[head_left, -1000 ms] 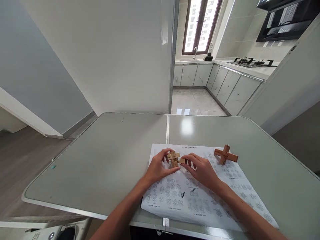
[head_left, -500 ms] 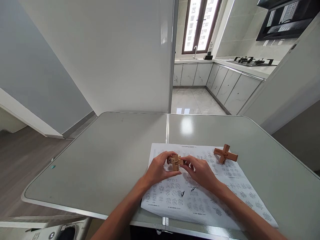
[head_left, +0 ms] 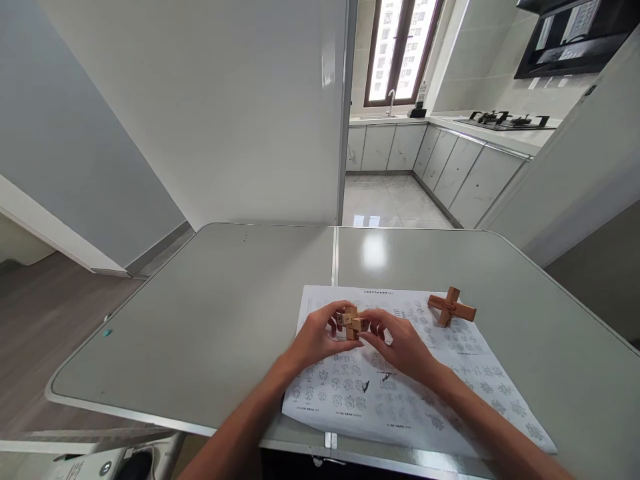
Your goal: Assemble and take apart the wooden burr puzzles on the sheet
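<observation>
Between my two hands is a small light-wood burr puzzle (head_left: 352,323) of interlocking notched pieces, some with dark marks on their ends. My left hand (head_left: 320,335) grips it from the left, thumb below and fingers above. From the right, the fingers of my right hand (head_left: 396,339) are closed on the puzzle's right-hand piece. Both hands are over a printed instruction sheet (head_left: 345,427) covered in small diagrams. A darker, reddish-brown wooden cross-shaped puzzle (head_left: 451,307) rests at the sheet's upper right edge, apart from my hands.
The grey folding table (head_left: 200,320) has a metal seam down its middle. A tiny green bit (head_left: 107,333) lies near its left edge. Beyond the table are a white partition (head_left: 260,120) and a kitchen with marbled cabinets (head_left: 380,148). A white appliance (head_left: 95,465) stands at lower left.
The right-hand piece of the light-wood puzzle has shifted slightly left, closer against the rest, with my right fingers following. My left hand stays nearly still.
</observation>
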`<state>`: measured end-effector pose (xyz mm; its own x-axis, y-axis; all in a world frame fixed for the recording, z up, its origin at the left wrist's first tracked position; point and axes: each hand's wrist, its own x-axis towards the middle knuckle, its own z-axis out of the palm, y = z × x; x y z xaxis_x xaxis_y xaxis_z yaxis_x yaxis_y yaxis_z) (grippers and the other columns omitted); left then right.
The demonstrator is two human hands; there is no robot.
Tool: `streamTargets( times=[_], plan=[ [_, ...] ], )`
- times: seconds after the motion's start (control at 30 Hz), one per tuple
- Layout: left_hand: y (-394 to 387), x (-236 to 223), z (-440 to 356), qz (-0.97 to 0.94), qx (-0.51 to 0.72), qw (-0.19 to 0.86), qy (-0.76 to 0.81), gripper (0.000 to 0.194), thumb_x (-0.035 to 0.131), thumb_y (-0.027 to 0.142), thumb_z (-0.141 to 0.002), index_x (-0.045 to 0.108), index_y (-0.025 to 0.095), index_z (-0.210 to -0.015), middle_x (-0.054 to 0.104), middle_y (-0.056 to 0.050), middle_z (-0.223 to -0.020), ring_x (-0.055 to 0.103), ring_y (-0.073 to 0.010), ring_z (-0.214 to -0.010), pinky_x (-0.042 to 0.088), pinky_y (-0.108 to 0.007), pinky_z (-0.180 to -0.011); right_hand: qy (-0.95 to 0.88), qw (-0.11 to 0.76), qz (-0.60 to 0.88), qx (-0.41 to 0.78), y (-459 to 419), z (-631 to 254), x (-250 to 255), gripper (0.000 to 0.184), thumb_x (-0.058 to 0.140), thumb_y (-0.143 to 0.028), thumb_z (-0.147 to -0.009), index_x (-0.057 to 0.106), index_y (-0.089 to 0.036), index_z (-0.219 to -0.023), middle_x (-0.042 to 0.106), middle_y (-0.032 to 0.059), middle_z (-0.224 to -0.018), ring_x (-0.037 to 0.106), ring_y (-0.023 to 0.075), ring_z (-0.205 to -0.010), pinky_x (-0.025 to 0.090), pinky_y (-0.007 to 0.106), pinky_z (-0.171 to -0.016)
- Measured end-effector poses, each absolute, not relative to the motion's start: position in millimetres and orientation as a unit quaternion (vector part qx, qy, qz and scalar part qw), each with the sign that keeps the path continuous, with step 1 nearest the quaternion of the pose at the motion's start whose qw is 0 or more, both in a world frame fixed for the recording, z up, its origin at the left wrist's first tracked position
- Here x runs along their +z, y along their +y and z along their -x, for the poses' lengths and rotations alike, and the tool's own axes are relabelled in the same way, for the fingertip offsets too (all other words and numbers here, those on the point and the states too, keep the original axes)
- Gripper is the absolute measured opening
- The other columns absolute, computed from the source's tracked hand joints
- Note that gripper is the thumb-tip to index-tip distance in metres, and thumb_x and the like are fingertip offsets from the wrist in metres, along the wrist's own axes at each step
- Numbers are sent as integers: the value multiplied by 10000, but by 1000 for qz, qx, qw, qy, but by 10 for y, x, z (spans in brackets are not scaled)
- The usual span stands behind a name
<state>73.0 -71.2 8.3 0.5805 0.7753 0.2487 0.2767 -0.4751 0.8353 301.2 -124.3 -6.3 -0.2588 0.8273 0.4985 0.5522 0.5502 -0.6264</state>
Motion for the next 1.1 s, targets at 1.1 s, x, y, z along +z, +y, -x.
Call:
streamTargets(
  times=[1.1],
  plan=[
    [-620, 167, -749, -674, 388, 466, 423, 471, 770, 462, -884, 634, 236, -1274, 663, -88, -1255, 653, -142, -845, 562, -273, -734, -274, 559, 361, 694, -941, -3166, -177, 248, 738, -433, -930, 589, -241, -879, 501, -15, -789, 406, 118, -545, 458, 244, -444]
  ],
)
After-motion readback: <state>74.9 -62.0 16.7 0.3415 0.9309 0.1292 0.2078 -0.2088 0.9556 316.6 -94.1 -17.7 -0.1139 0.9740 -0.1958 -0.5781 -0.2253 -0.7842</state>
